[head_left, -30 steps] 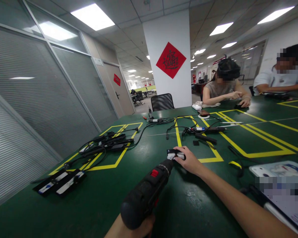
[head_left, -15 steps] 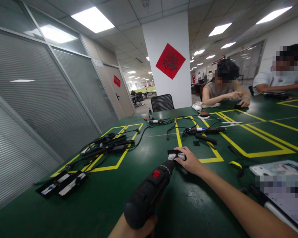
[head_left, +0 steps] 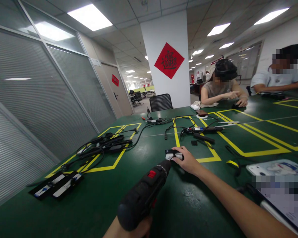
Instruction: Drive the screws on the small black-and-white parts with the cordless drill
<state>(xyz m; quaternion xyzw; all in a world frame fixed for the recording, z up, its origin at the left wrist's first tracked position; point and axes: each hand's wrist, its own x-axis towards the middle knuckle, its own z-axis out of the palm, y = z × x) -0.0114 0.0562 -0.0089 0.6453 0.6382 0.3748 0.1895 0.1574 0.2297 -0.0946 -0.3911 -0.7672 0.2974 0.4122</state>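
- The drill [head_left: 142, 196] is dull black with a red switch [head_left: 152, 174] on top, its nose angled forward over the green bench [head_left: 89, 208].
- The left grip [head_left: 142, 227] wraps the drill's handle.
- The right grip [head_left: 187, 160] pinches a small black-and-white piece [head_left: 174, 154] at the drill's nose.

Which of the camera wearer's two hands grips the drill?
The left hand, low at the picture's bottom edge, grips the drill; the right hand, farther forward, instead holds a small black-and-white piece.
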